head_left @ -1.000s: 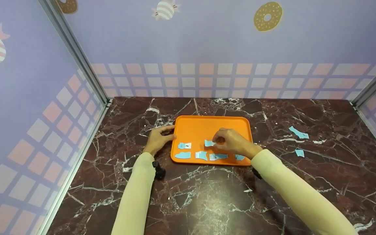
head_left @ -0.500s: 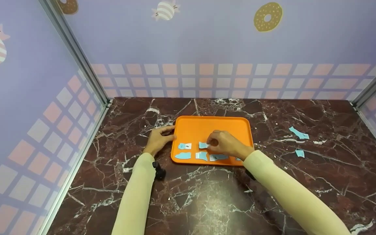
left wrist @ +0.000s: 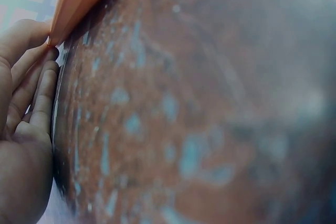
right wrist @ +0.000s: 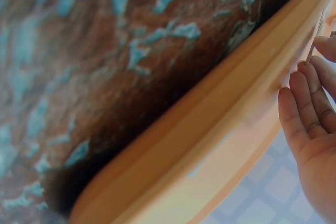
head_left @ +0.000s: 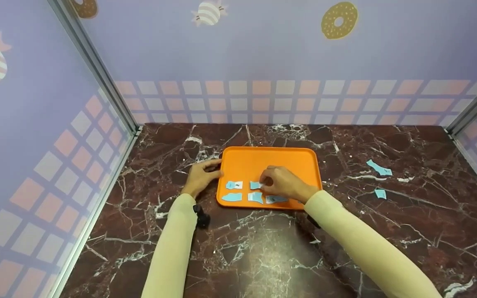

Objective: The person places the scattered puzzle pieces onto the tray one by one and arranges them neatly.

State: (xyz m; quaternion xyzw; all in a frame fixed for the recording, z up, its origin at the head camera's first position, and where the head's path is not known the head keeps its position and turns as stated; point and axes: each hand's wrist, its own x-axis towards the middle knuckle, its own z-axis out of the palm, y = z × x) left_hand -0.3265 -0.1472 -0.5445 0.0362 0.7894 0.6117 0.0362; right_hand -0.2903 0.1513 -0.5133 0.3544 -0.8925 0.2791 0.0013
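My left hand (head_left: 200,179) rests at the left edge of an orange tray (head_left: 269,156), its fingertips touching the rim. The left wrist view shows its fairly straight fingers (left wrist: 44,90) low beside the tray edge. Over the tray my right hand (head_left: 282,182) pinches a torn scrap of blue and white paper (head_left: 254,185) by its right end; the scrap's right part is hidden by the fingertips. Left of it lies a similar scrap (head_left: 234,185). In the front row are a plain blue scrap (head_left: 232,197), a blue-white one (head_left: 255,197) and another (head_left: 275,199) partly under the hand.
On the dark red marbled table (head_left: 238,265), right of the tray, lie a long blue scrap (head_left: 379,168) and a small one (head_left: 380,194). Patterned purple wall panels (head_left: 263,54) stand behind and at both sides.
My right hand has moved left across the tray with the pinched paper scrap, bringing it above the second scrap of the front row. The left hand has stayed at the rim.
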